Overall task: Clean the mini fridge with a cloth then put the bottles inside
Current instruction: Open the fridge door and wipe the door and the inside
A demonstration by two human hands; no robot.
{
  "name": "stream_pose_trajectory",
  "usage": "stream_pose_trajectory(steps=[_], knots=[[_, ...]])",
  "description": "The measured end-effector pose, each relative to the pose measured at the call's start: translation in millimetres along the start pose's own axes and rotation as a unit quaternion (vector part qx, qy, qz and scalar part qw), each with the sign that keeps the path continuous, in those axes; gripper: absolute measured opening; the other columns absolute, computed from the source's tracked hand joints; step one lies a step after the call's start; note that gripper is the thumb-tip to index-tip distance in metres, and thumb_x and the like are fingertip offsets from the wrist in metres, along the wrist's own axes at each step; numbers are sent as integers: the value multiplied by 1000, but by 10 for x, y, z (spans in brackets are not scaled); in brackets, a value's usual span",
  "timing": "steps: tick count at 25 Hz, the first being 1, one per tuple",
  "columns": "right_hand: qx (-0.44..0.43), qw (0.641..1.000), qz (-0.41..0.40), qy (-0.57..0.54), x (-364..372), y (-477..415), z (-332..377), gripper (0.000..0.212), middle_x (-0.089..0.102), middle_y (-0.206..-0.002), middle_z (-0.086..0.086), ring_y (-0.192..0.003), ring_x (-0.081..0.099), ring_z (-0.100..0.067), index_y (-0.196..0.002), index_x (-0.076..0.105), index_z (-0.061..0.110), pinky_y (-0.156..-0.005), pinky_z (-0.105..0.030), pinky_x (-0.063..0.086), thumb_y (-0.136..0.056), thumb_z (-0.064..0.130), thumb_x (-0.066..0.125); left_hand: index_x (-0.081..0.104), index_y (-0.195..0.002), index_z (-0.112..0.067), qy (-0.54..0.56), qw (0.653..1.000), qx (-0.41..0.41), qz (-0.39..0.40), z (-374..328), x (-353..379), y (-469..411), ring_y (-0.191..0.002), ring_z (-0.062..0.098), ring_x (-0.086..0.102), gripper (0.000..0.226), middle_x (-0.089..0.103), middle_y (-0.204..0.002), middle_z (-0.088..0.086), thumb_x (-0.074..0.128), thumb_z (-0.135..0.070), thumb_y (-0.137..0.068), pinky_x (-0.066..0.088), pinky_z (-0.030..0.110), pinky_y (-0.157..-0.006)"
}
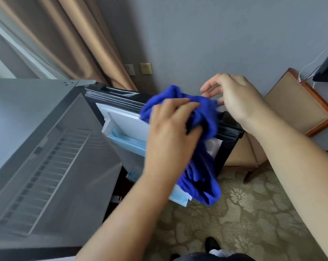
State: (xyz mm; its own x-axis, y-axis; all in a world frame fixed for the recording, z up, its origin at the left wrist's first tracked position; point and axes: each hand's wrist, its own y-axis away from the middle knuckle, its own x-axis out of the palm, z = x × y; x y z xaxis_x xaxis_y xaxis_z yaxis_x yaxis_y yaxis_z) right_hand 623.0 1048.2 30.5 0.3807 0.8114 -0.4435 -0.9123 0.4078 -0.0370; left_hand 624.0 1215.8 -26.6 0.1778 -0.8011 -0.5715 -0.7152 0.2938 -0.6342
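The grey mini fridge [36, 147] fills the left of the head view, seen from above. Its door [121, 117] stands swung open toward the right, showing white inner shelves. A blue cloth [202, 166] hangs bunched over the door. My left hand [170, 132] grips the cloth at its upper part. My right hand [234, 98] is just right of the cloth's top with its fingers spread, the fingertips touching or nearly touching the cloth. No bottles are in view.
A wooden chair with beige padding [295, 106] stands close to the right of the door. Brown curtains [74, 40] and a grey wall with sockets [146, 68] are behind. Patterned carpet [244, 213] lies below, with my dark shoe [212, 243].
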Motion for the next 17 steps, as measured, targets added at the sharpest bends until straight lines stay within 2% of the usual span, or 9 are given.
stream_pose_trajectory(steps=[2,5,6,8,11,13,17], knots=[[-4,1000,7,30,19,8,0,39,77,-90,3,-79,75,-22,-89,73,23,-77,-30,51,-98,35,37,75,-119,-17,-36,997,-59,-32,378,-248,-151,-116,22,54,40,66,-122,1,74,-13,-79,31,13,-106],[-6,998,22,62,9,12,1,40,76,-91,6,-82,73,-19,-91,73,24,-82,-28,51,-101,35,36,76,-115,-23,-77,986,-134,-56,717,-511,-353,-115,23,53,34,62,-115,-9,73,-16,-83,23,0,-96],[-7,998,24,65,2,6,11,39,76,-90,7,-83,73,-18,-91,73,24,-83,-29,52,-101,36,36,75,-113,-26,-78,984,-150,-54,733,-528,-389,-115,22,51,30,59,-112,-12,73,-19,-84,24,1,-94],[-5,998,29,62,-4,3,30,40,76,-90,8,-86,72,-17,-91,73,24,-81,-29,53,-101,36,36,74,-110,-30,-76,982,-167,-47,689,-501,-399,-114,23,47,26,56,-111,-14,73,-22,-85,31,15,-96],[-7,997,41,66,20,-2,30,40,76,-90,9,-89,70,-17,-91,73,24,-81,-30,51,-101,36,36,74,-108,-29,-71,988,-133,-19,499,-408,-325,-110,25,50,29,59,-112,-8,74,-30,-79,38,34,-96],[-8,996,44,74,40,-4,27,41,76,-88,10,-91,69,-17,-89,72,25,-78,-32,51,-100,40,36,72,-107,-33,-56,994,-88,17,288,-293,-247,-109,24,51,34,58,-112,-9,75,-34,-72,39,37,-94],[-19,995,41,84,37,-1,0,42,74,-92,5,-94,67,-20,-87,72,26,-90,-40,53,-97,44,35,61,-106,-43,-75,991,-69,83,-77,-114,-186,-106,11,39,40,44,-112,-18,75,-40,-69,30,32,-90]])
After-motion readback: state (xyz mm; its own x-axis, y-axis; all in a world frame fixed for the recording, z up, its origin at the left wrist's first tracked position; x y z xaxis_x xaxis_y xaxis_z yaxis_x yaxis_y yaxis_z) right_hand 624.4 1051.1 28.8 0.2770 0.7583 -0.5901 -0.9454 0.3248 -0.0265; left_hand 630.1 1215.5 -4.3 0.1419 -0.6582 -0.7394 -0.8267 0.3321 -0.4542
